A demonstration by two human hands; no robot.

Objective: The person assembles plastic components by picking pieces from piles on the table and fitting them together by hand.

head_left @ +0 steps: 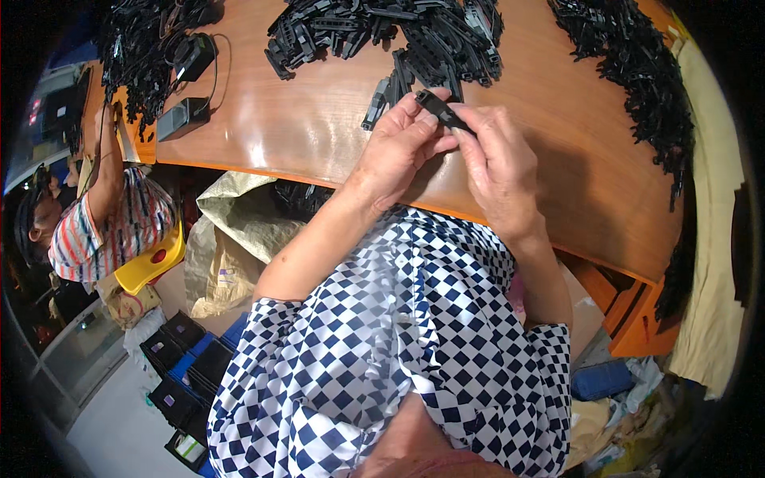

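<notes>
Between my two hands, over the near part of the table, is a slim black plastic part (pixel 440 108) with a squared end. My left hand (pixel 405 142) pinches its left end between thumb and fingers. The fingers of my right hand (pixel 500 159) close on its other end. Just beyond my hands, a few similar black and grey plastic parts (pixel 381 102) lie on the table, touching the edge of a big heap of black plastic parts (pixel 358 28). The exact kind of part is too small to tell.
More black parts are heaped at the table's right side (pixel 629 80) and far left (pixel 143 56). Two black boxes with a cable (pixel 185 119) lie on the left. A co-worker in a striped shirt (pixel 119 223) sits at left. An open sack (pixel 231 239) stands below the table edge.
</notes>
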